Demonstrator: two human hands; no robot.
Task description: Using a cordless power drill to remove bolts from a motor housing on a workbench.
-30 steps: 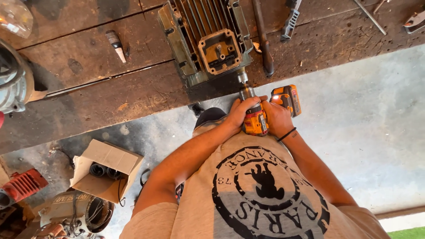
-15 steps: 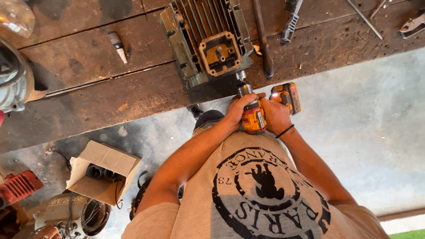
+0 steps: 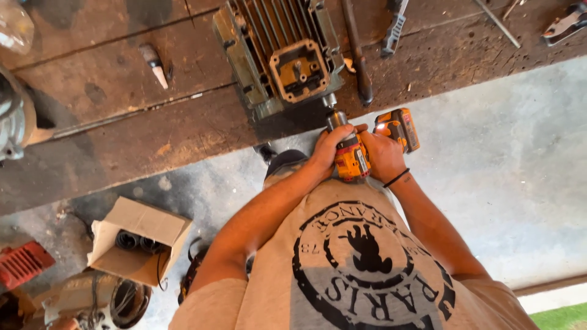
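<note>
Head view: I have both hands on the driver [image 3: 350,154], the yellow-and-black power tool at the centre of the picture. My left hand [image 3: 325,148] is clenched round its body from nine o'clock, and my right hand [image 3: 384,154] grips the handle at three o'clock, just under the battery [image 3: 398,127] with its small light on. The nose of the driver points to twelve o'clock and meets the lower edge of the motor [image 3: 282,54], the grey finned housing lying on the desk [image 3: 122,122] with its open yellow terminal box facing up.

The motor sits right at the desk's near edge, partly over it at six o'clock. I judge that if I push hard, it may shift or twist on the boards, since I can see nothing clamping it. I cannot see the tip itself, as it is hidden against the casing, so I cannot tell how squarely it is seated; if it is off line, it could slip out and round the fastener or skid across the housing.

A dark bar [image 3: 356,52] lies just beside the motor at one o'clock, and a plier-like tool [image 3: 394,25] is near it; a jolt could roll either off the edge. On the floor at eight o'clock lies an open box [image 3: 137,241], well apart from my feet.
</note>
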